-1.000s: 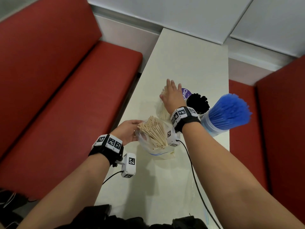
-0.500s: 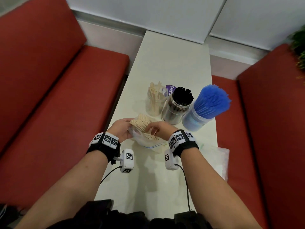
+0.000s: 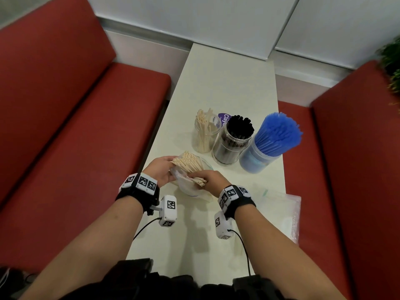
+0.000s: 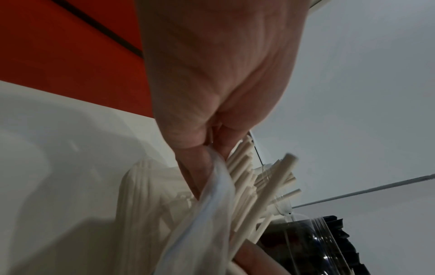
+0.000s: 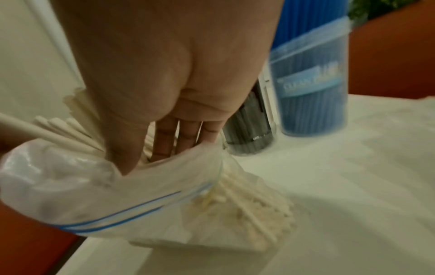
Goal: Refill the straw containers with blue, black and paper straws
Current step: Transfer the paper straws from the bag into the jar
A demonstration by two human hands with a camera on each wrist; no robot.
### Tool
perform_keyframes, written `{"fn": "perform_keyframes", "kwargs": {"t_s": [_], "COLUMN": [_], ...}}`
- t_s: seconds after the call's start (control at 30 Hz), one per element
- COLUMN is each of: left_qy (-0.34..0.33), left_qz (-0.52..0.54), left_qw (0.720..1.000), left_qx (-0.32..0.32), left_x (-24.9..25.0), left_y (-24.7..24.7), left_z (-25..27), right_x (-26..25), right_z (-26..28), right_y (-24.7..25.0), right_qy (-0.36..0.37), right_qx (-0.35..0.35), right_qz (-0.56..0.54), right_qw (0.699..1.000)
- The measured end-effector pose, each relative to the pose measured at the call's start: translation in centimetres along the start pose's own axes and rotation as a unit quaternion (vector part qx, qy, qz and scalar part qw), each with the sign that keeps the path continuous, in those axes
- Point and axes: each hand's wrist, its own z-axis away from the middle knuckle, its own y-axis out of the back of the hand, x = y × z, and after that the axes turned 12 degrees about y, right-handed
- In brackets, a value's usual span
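Paper straws (image 3: 190, 164), thin matte tubes, in crinkled clear bag (image 3: 190, 187).

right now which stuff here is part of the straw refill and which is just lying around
In use: left hand holding zip bag; right hand reaching into its paper straws; paper-straw jar; black-straw jar; blue-straw container.

Lying about: flat plastic bag; purple lid.

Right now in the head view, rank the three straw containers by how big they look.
1. Blue tub, widest.
2. Black jar.
3. Paper-straw jar, slimmest, though it stands slightly farther away, so its gap to the black jar is unsure.
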Motion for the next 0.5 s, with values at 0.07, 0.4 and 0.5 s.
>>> {"fn": "perform_keyframes", "kwargs": {"t_s": [0.07, 0.4, 0.5], "left_qy": [-0.002, -0.017, -0.018], "left_qz": [-0.001, -0.029, -0.039], "left_qw": [1.000, 0.999, 0.999], "left_qx": [0.000, -0.003, -0.012], "left_x": [0.0, 0.3, 0.2], "left_y": [0.0, -0.5, -0.6], "left_z": [0.0, 0.0, 0.0], "right_x": [-0.1, -1.5, -1.5], "right_z": [-0.2, -0.4, -0.2], "right_y": [-0.4, -1.9, -2.2], "right_qy": [-0.005, 0.018, 0.005], "right_qx": [0.035, 0.107, 0.112], "right_qz": [-0.028, 0.002, -0.018], "right_qw": [0.999, 0.994, 0.993]}}
